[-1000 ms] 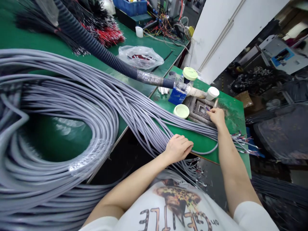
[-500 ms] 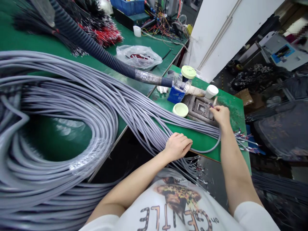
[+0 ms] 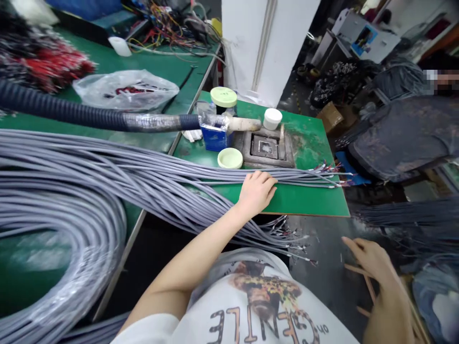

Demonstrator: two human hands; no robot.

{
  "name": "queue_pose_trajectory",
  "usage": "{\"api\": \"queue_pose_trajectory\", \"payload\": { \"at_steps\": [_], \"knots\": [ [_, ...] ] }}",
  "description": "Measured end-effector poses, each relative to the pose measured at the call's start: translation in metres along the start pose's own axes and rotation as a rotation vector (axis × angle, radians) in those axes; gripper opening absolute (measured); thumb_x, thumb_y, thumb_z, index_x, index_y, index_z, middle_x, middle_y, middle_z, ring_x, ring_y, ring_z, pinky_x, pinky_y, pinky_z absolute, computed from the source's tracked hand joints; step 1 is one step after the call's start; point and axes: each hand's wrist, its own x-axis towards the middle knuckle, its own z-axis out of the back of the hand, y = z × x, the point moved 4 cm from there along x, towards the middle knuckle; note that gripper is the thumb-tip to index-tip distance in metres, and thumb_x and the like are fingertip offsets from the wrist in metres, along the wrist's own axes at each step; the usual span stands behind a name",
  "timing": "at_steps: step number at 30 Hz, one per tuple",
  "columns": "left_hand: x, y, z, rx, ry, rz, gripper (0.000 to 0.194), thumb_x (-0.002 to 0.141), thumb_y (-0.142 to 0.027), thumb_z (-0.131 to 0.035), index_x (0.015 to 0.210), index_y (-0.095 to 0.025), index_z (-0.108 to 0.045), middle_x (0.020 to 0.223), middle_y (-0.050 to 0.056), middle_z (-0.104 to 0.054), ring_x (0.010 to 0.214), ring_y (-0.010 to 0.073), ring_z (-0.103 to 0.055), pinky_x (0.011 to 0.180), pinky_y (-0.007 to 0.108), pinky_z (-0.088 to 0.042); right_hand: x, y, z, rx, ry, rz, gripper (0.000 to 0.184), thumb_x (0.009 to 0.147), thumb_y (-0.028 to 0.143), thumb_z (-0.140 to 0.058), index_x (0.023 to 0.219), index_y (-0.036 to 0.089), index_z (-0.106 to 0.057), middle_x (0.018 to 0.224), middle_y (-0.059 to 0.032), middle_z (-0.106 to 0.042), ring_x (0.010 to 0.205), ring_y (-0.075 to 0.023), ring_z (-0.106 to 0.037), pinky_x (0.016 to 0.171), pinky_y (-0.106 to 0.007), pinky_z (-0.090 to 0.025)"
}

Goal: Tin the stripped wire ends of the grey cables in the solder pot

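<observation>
Now, left hand [image 3: 256,193]: lying open and palm down, pressing on the grey multicore cables [image 3: 201,179] just behind the bench's front edge.
Right hand [image 3: 380,282]: hanging open with its fingers spread at lower right, above the dark floor [image 3: 322,234] and just beside thin tan strips [image 3: 369,291], gripping nothing.
Cables: stretching across the green bench [image 3: 308,200] toward the right, with stripped coloured wire ends [image 3: 322,173] reaching the bench's right edge and a large coil [image 3: 64,229] sitting at lower left.
Bench: holding a square metal fixture [image 3: 264,147] just above the cables, between a pale green lid [image 3: 230,158] and a white tub [image 3: 272,118].
Overhead: a black corrugated conduit [image 3: 71,114] is crossing at left, above the cables.
</observation>
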Motion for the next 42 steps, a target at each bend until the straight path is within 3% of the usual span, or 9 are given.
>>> {"api": "queue_pose_trajectory", "payload": {
  "at_steps": [7, 11, 16, 19, 27, 31, 34, 38, 42],
  "knots": [
    [0.046, -0.015, -0.022, 0.198, 0.128, -0.042, 0.008, 0.087, -0.021, -0.053, 0.089, -0.016, -0.06, 0.092, 0.011, -0.063, 0.093, 0.0257, -0.056, 0.076, 0.037, -0.042, -0.01, 0.139, -0.07, 0.849, 0.645, 0.328, 0.037, 0.084, 0.051, -0.055, 0.094, 0.018, -0.069, 0.073, -0.0044, -0.07, 0.053, -0.0152, -0.064, 0.048, -0.026, -0.047],
    [0.048, -0.027, 0.005, 0.013, 0.159, 0.053, 0.016, 0.09, -0.025, -0.048, 0.101, -0.019, -0.058, 0.091, 0.005, -0.069, 0.08, 0.02, -0.064, 0.069, 0.03, -0.046, 0.038, 0.189, -0.061, 1.455, 0.577, 0.289, 0.046, 0.079, 0.05, -0.064, 0.114, 0.021, -0.057, 0.095, -0.0084, -0.073, 0.08, -0.0208, -0.071, 0.064, -0.033, -0.056],
    [0.025, -0.047, 0.021, -0.155, 0.226, 0.007, 0.029, 0.091, -0.025, -0.045, 0.117, -0.027, -0.06, 0.112, 0.001, -0.07, 0.095, 0.0197, -0.067, 0.081, 0.03, -0.05, 0.102, 0.173, -0.005, 1.676, -0.002, 0.229, 0.027, 0.086, 0.047, -0.053, 0.1, 0.024, -0.054, 0.096, -0.0027, -0.072, 0.091, -0.0161, -0.068, 0.083, -0.035, -0.055],
    [0.004, -0.049, 0.006, -0.219, 0.345, -0.006, 0.031, 0.091, -0.028, -0.048, 0.118, -0.027, -0.061, 0.108, 0.002, -0.072, 0.093, 0.0202, -0.068, 0.08, 0.029, -0.051, 0.107, 0.154, 0.006, 1.636, -0.13, 0.206, 0.021, 0.085, 0.04, -0.055, 0.101, 0.028, -0.05, 0.088, 0.0039, -0.071, 0.074, -0.0114, -0.066, 0.08, -0.032, -0.054],
    [0.011, -0.057, -0.034, -0.586, 0.336, 0.062, 0.047, 0.091, -0.03, -0.047, 0.136, -0.018, -0.046, 0.12, 0.011, -0.064, 0.101, 0.0203, -0.062, 0.091, 0.036, -0.048, 0.036, 0.118, -0.042, 1.417, 0.055, 0.128, 0.05, 0.08, 0.046, -0.063, 0.12, 0.018, -0.051, 0.072, -0.0004, -0.069, 0.049, -0.0137, -0.062, 0.05, -0.027, -0.049],
    [0.047, -0.076, -0.06, -0.867, 0.364, 0.082, 0.051, 0.088, -0.021, -0.049, 0.138, -0.016, -0.044, 0.128, 0.013, -0.059, 0.101, 0.0198, -0.061, 0.094, 0.035, -0.046, -0.009, 0.114, -0.052, 1.22, 0.286, 0.208, 0.044, 0.087, 0.043, -0.057, 0.12, 0.014, -0.052, 0.072, -0.0022, -0.068, 0.053, -0.016, -0.066, 0.056, -0.029, -0.051],
    [0.059, -0.079, -0.075, -1.114, 0.35, 0.266, 0.044, 0.086, -0.018, -0.049, 0.13, -0.015, -0.053, 0.12, 0.013, -0.064, 0.096, 0.0188, -0.061, 0.085, 0.032, -0.048, -0.033, 0.114, -0.05, 1.13, 0.345, 0.308, 0.035, 0.092, 0.039, -0.052, 0.118, 0.016, -0.053, 0.074, -0.0026, -0.067, 0.061, -0.0167, -0.068, 0.063, -0.031, -0.052],
    [0.034, -0.07, -0.071, -1.441, 0.347, 0.593, 0.029, 0.083, -0.023, -0.057, 0.111, -0.015, -0.064, 0.102, 0.009, -0.068, 0.08, 0.0129, -0.062, 0.07, 0.024, -0.047, -0.047, 0.116, -0.045, 1.094, 0.303, 0.43, 0.029, 0.095, 0.034, -0.048, 0.119, 0.019, -0.053, 0.077, -0.0015, -0.066, 0.066, -0.0146, -0.067, 0.069, -0.03, -0.052],
    [-0.006, -0.071, -0.047, -1.596, 0.397, 0.679, 0.024, 0.073, -0.032, -0.074, 0.087, -0.013, -0.069, 0.077, 0.003, -0.067, 0.065, 0.0085, -0.058, 0.066, 0.022, -0.044, -0.046, 0.125, -0.044, 1.061, 0.336, 0.495, 0.027, 0.096, 0.033, -0.046, 0.119, 0.02, -0.053, 0.079, -0.001, -0.065, 0.066, -0.0138, -0.066, 0.067, -0.029, -0.052]
  ]
}}
